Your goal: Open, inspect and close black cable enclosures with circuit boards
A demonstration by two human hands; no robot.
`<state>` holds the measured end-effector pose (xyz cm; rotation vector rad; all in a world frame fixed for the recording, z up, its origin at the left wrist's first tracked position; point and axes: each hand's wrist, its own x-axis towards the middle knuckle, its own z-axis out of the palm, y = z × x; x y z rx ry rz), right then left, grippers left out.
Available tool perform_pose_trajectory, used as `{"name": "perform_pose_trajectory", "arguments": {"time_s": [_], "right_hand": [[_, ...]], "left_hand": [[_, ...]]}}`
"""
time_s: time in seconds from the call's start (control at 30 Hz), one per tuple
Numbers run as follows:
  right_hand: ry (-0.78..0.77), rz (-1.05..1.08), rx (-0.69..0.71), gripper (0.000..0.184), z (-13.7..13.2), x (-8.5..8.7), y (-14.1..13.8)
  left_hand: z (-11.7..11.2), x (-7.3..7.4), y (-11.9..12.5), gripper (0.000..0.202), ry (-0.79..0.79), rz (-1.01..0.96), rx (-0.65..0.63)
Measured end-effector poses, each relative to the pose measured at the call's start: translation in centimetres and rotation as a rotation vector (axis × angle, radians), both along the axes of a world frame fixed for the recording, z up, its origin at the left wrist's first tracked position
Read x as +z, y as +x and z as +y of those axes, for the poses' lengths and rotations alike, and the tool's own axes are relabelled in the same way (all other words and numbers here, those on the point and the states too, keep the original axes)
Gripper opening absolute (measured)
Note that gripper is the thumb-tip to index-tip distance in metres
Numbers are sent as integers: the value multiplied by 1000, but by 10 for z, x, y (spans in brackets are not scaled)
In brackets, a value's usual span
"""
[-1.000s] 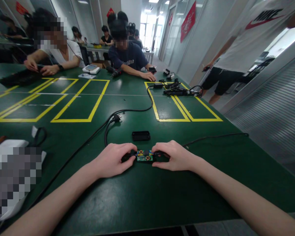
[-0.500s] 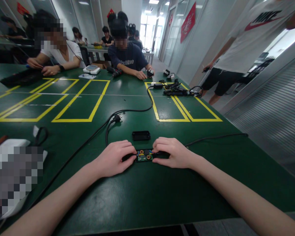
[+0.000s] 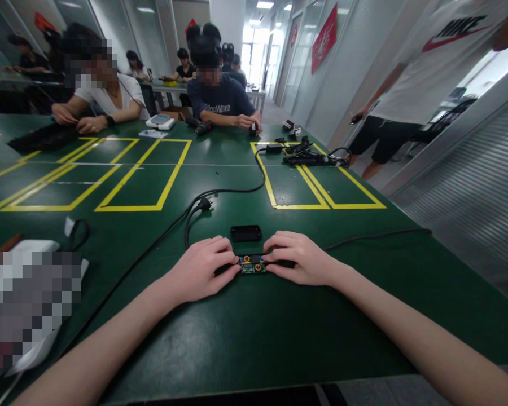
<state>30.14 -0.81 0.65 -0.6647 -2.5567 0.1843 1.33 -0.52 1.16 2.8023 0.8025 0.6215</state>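
A small green circuit board (image 3: 251,264) with orange coils sits in a black case half on the green table. My left hand (image 3: 198,269) grips its left end, fingers curled over it. My right hand (image 3: 300,259) grips the right end the same way. A loose black case lid (image 3: 246,233) lies just beyond the board. A black cable with a plug (image 3: 203,204) runs from the left end, and a thin black cord (image 3: 376,235) trails off to the right.
Yellow tape rectangles (image 3: 144,175) mark the table. A pile of black adapters and cables (image 3: 309,157) lies far right. Two seated people (image 3: 220,93) work at the far edge; a person in a white shirt (image 3: 410,73) stands right. A white object (image 3: 29,248) lies left.
Both hands closed in a little on the board and shifted slightly away from me. The seated person opposite drew both hands together on a small black object.
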Motion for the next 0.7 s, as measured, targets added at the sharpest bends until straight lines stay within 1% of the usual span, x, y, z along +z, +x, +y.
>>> {"name": "perform_pose_trajectory", "arguments": {"time_s": [0.07,0.13,0.17,0.23,0.3,0.33,0.37,0.4,0.47,0.53,0.63,0.7], "right_hand": [[-14,104,-66,19,2,-4,0],[-38,184,-211,21,5,-9,-1],[-52,185,-295,25,7,-12,-1],[-91,113,-415,36,11,-17,-3],[-144,39,-440,42,13,-21,-5],[-172,30,-434,41,13,-22,-6],[-202,41,-423,40,13,-23,-6],[-233,72,-413,39,12,-23,-7],[-311,158,-393,42,11,-23,-7],[-406,239,-371,49,10,-21,-8],[-529,325,-362,51,8,-16,-9],[-586,319,-352,42,7,-13,-10]], "left_hand": [[2,0,-3,26,49,-66,43],[6,-1,-5,27,75,-117,128],[7,-3,-5,31,70,-117,180],[10,-7,-5,51,17,-43,260],[11,-13,-2,71,-56,58,233],[10,-15,0,82,-69,86,209],[9,-17,2,88,-71,95,178],[8,-19,4,85,-59,87,141],[4,-19,8,62,-22,59,90],[2,-19,10,48,4,25,70],[0,-16,10,43,6,-9,72],[0,-15,9,41,-1,-14,71]]}}
